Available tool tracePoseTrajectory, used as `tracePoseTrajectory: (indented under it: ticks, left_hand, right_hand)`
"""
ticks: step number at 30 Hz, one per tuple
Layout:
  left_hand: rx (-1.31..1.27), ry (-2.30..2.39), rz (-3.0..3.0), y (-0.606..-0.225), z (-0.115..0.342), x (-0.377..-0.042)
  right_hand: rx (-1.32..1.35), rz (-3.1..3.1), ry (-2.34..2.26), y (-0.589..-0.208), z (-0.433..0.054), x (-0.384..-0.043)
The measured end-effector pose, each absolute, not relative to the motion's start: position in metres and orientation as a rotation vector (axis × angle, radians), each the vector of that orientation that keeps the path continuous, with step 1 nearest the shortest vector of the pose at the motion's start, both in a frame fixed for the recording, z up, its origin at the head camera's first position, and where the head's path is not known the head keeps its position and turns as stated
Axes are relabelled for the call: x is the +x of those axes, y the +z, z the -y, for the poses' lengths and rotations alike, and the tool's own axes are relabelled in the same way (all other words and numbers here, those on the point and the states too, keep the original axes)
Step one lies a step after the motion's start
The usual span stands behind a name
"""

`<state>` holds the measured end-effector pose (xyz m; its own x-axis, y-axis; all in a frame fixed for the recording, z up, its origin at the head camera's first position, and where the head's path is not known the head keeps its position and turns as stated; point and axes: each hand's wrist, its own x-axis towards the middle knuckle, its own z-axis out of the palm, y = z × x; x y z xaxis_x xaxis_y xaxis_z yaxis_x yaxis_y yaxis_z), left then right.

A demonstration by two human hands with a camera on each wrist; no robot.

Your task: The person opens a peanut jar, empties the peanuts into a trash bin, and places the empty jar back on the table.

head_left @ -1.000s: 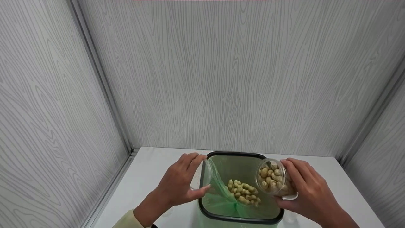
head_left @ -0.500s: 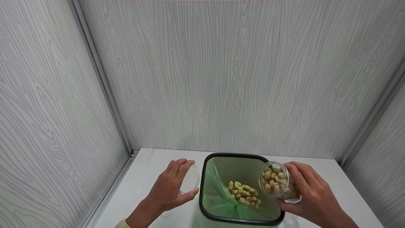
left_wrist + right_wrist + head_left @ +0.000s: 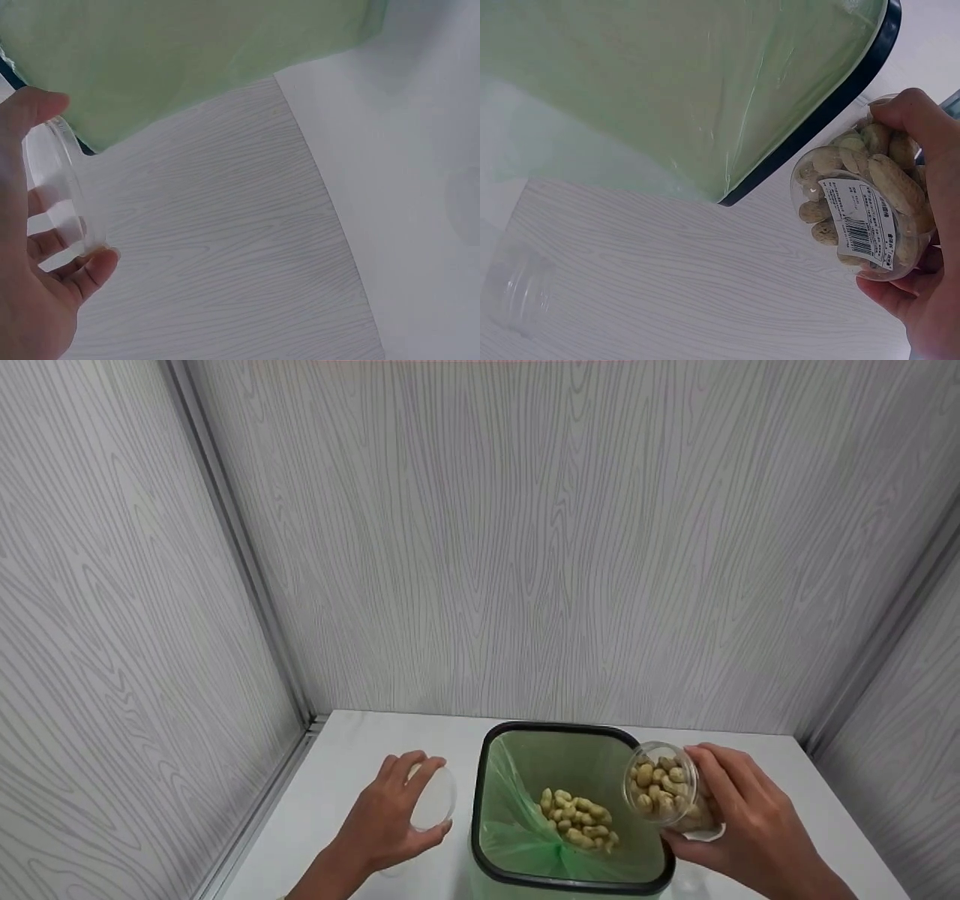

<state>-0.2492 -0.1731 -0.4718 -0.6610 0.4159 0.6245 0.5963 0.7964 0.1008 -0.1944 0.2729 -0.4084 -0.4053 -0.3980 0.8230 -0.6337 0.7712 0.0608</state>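
My left hand point(image 3: 379, 817) holds a clear round lid point(image 3: 437, 801) by its edge, between thumb and fingers, left of the bin. In the left wrist view the lid point(image 3: 73, 176) stands nearly on edge. My right hand point(image 3: 761, 821) grips a clear plastic jar point(image 3: 703, 815) full of unshelled peanuts, with a white printed label point(image 3: 859, 221) on it. Uncapped, the jar tilts with its mouth toward the bin's right rim. Inside the bin point(image 3: 570, 883), which has a black rim and a green bag liner point(image 3: 517, 840), lies a heap of peanuts point(image 3: 581, 821).
The bin stands on a white table point(image 3: 352, 735), before a grey wood-grain back wall point(image 3: 555, 547) and side walls. A clear empty-looking container point(image 3: 517, 296) shows beyond the bin in the right wrist view.
My left hand has moved left and down with the lid, away from the bin's rim. My right hand has shifted slightly right with the jar. The heap in the bin looks unchanged.
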Motion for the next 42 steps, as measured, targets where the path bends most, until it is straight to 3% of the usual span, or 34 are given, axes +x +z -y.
tracePoseTrajectory:
  ticks: [42]
  left_hand:
    - [-0.741,-0.581,2.682,-0.607,0.161,-0.259]
  right_hand:
    - [0.717,2.005,0.339,-0.414,-0.286,-0.193]
